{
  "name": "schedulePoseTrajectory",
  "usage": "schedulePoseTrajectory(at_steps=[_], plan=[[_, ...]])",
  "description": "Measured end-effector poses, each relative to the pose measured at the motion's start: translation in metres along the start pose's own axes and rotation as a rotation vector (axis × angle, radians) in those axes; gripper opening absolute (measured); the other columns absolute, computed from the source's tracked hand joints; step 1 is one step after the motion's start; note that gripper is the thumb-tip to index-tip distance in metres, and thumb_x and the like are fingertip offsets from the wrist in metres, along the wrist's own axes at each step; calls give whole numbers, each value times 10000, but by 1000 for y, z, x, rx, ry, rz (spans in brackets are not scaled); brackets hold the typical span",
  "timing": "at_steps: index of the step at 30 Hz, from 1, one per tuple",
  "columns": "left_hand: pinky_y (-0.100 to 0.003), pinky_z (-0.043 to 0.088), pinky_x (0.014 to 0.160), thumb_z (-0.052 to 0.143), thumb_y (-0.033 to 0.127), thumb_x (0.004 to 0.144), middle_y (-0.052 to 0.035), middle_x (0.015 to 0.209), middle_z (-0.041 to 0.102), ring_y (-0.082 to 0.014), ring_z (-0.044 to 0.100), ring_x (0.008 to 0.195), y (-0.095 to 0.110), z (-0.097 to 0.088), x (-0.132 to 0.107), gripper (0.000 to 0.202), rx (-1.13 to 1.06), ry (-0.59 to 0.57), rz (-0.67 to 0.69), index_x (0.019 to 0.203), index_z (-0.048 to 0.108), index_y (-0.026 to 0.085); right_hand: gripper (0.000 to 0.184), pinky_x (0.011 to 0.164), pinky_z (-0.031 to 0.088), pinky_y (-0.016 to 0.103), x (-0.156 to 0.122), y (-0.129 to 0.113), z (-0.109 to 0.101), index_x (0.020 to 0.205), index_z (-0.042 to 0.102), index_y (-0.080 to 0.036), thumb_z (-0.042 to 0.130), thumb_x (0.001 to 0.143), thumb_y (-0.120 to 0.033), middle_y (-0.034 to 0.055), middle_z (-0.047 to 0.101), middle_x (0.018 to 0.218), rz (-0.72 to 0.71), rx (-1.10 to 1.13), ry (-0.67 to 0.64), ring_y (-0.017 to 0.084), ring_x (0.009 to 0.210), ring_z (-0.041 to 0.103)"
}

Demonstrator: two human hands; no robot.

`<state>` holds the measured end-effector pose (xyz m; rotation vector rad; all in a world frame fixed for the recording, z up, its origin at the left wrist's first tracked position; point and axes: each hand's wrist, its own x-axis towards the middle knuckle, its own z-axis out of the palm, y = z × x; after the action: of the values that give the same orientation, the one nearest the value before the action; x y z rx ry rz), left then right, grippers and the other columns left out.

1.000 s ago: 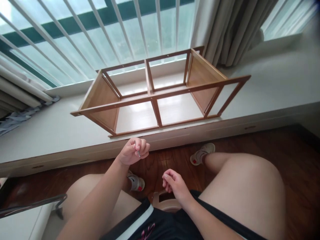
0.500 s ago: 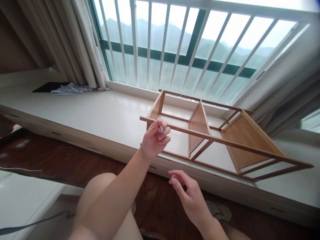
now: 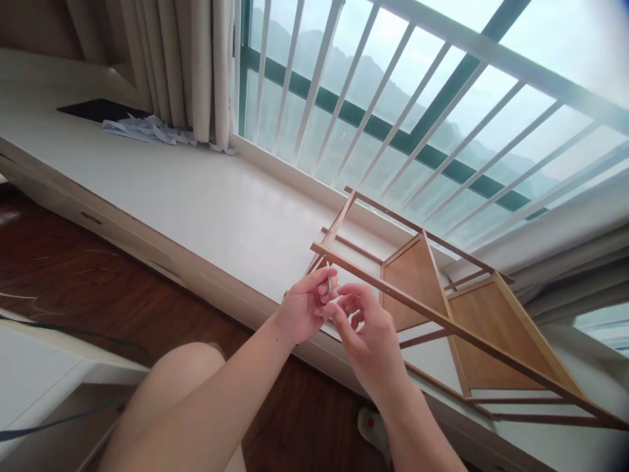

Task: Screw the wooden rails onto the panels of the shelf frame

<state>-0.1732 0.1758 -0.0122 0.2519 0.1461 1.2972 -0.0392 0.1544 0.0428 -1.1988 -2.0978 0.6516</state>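
Note:
My left hand [image 3: 307, 308] pinches a small, thin metal rod [image 3: 329, 278] between thumb and fingers, its tip pointing up. What kind of piece it is I cannot make out. Close beside it, my right hand [image 3: 366, 321] has its fingers curled, thumb and fingertips meeting the left hand's fingers; anything within them is too small to tell. Just behind both hands, a brown wooden rack frame [image 3: 417, 298] lies on its side on the white window ledge [image 3: 196, 203], with panels set across it.
Crumpled white paper strips [image 3: 147, 129] and a flat black sheet [image 3: 98, 110] lie at the ledge's far left. White railing bars [image 3: 354, 131] stand before the window. Grey curtains [image 3: 196, 72] hang at the sides. A white box-like piece [image 3: 44, 373] stands at lower left.
My right hand has risen to meet the left hand. The left hand has come lower, still holding the metal rod. The view has tilted and shifted.

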Motion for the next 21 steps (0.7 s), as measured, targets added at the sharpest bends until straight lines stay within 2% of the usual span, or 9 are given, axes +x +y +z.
schedulePoseTrajectory(at_steps=[4,9,15,21], plan=[[-170,336,405,667,271,844,60,603,414,-33,359,438,3,-3,8,143,-93,91,-18,845,627,134,157,583,418,233,14,-3,8,981,582,-220,569,917,-363,-5,649,779,-37,-102,14,119,648,569],[-181,425,488,700,244,812,47,586,463,-56,481,501,-1,-6,16,134,-199,153,-58,848,645,128,178,569,399,234,24,-5,15,947,603,-210,568,909,-380,-2,630,740,-45,-163,16,120,614,539],[-189,469,535,682,273,831,16,640,549,-80,556,567,-8,-8,18,145,-277,143,-91,857,654,133,209,580,407,239,27,-4,18,859,578,-208,551,915,-408,1,600,670,-30,-177,46,130,590,532],[-178,460,521,621,269,879,-7,683,594,-87,580,587,-7,-3,16,141,-285,134,-56,840,650,136,217,586,407,237,31,-5,18,857,581,-208,538,923,-410,7,603,672,-48,-217,36,132,606,531]])
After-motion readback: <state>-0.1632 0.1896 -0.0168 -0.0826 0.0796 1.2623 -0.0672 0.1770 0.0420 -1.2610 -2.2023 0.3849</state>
